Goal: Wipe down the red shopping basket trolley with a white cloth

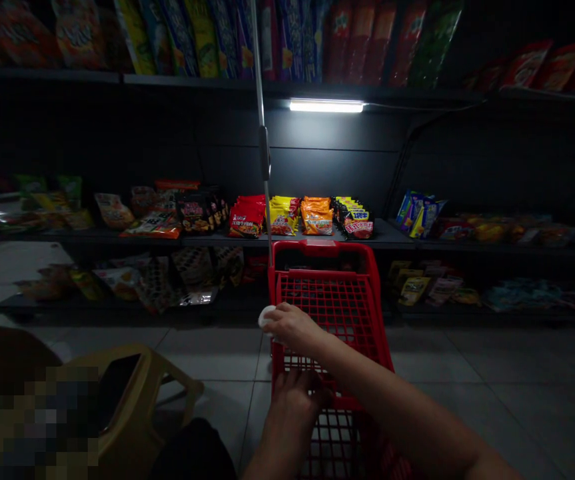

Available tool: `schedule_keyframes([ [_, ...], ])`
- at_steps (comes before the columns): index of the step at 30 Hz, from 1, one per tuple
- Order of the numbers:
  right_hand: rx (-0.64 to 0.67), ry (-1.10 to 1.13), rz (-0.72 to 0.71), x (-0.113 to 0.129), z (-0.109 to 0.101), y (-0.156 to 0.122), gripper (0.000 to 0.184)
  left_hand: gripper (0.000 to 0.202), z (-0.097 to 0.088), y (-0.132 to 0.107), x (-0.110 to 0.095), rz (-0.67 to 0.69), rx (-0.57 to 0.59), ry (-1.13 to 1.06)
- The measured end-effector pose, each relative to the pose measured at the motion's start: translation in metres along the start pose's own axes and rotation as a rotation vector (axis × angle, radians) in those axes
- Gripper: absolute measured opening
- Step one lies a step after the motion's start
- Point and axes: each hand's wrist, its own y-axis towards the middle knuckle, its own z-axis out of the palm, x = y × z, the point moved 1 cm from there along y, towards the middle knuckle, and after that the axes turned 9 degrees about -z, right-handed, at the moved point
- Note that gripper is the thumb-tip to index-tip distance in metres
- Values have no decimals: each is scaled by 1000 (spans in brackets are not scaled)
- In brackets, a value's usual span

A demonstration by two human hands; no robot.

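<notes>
A red wire shopping basket stands in front of me on the tiled floor, with a thin metal pole rising from its far left corner. My right hand reaches across to the basket's left rim, its fingers pinched on a small white wad. My left hand rests lower down on the basket's near edge, fingers curled over the wire.
Dark store shelves run across the back, stocked with bright snack packets and lit by a strip light. A yellow plastic stool with a dark phone on it stands at lower left.
</notes>
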Motion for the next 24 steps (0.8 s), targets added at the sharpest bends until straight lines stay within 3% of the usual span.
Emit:
schedule_keyframes([
  [4, -108, -65, 146, -46, -11, 29, 31, 27, -4, -2, 0, 13, 17, 11],
  [7, -179, -72, 263, -70, -13, 49, 38, 27, -5, -1, 1, 29, 18, 6],
  [13, -290, 22, 417, -63, 0, 42, 44, 27, -5, 0, 1, 32, 30, 22],
  [17, -293, 162, 473, -60, -2, 22, 33, 21, -3, -2, 0, 9, 25, 20],
  [20, -332, 203, 577, -78, -14, 24, 26, 19, -4, -3, 0, 14, 10, -3],
  [24, -388, 170, 630, -107, -23, 53, 50, 17, -6, -3, 0, 29, -11, -53],
])
